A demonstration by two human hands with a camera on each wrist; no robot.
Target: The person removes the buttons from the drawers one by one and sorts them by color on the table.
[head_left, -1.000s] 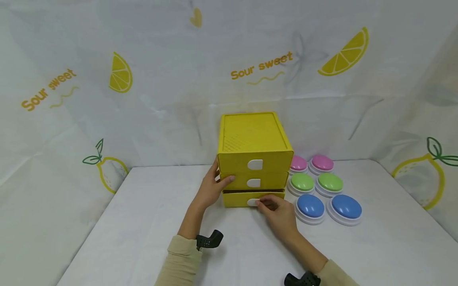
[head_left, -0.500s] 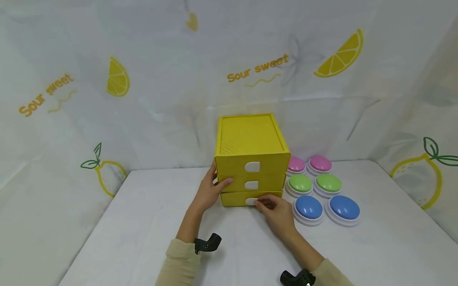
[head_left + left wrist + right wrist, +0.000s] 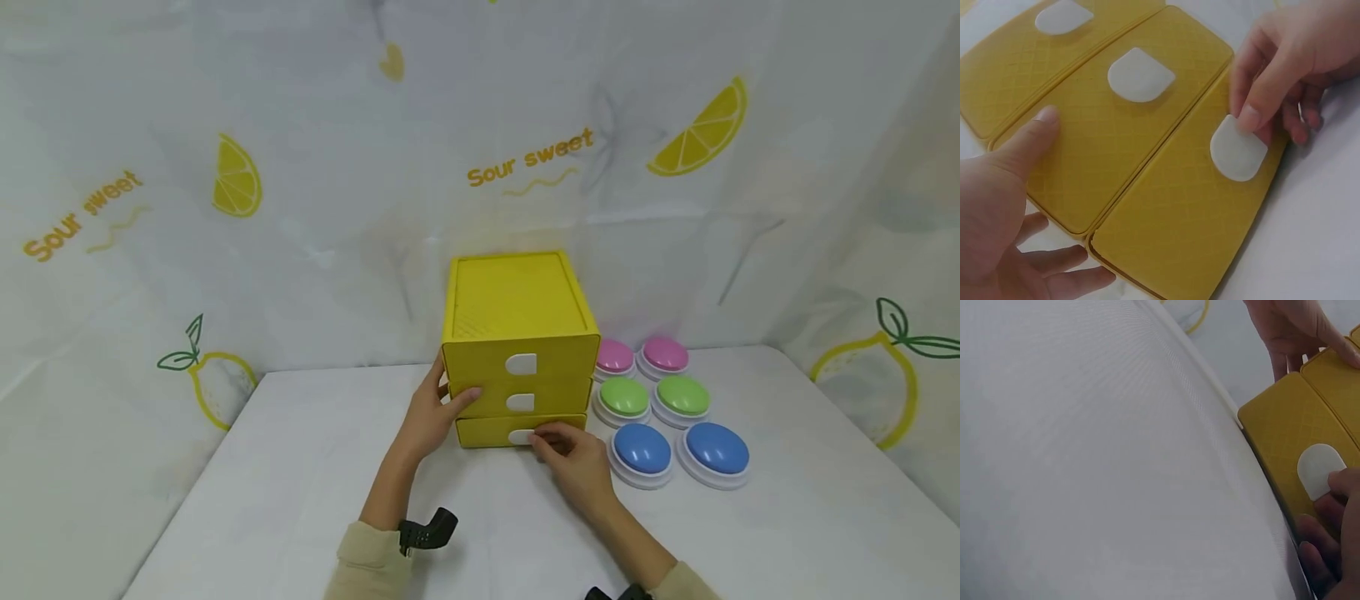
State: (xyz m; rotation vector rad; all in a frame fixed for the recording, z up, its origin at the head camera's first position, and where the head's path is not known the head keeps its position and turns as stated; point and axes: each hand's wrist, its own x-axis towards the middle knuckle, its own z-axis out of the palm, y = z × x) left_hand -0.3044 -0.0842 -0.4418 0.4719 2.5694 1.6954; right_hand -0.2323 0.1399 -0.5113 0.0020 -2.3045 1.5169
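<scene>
A yellow three-drawer box (image 3: 521,296) stands at the back of the table in the head view. Each drawer front carries a white rounded tab. My right hand (image 3: 576,467) pinches the bottom drawer's tab (image 3: 1238,150) between thumb and fingers. The bottom drawer (image 3: 483,431) sits nearly level with the drawers above it. At the box's left front corner is my left hand (image 3: 429,417), its thumb (image 3: 1032,134) lying on the middle drawer's front (image 3: 1085,156). The other fingers of that hand reach out fairly straight along the left side, partly hidden in the head view.
To the right of the box stand push buttons on white bases in pairs: pink (image 3: 665,354), green (image 3: 683,395) and blue (image 3: 717,448). The near blue button (image 3: 642,447) is close to my right hand. A white lemon-print sheet (image 3: 337,208) hangs behind the white-covered table (image 3: 300,483).
The bottom drawer has slid inward; the dark gap above its front has closed. Both hands keep their places on the box, while the whole head view has shifted slightly.
</scene>
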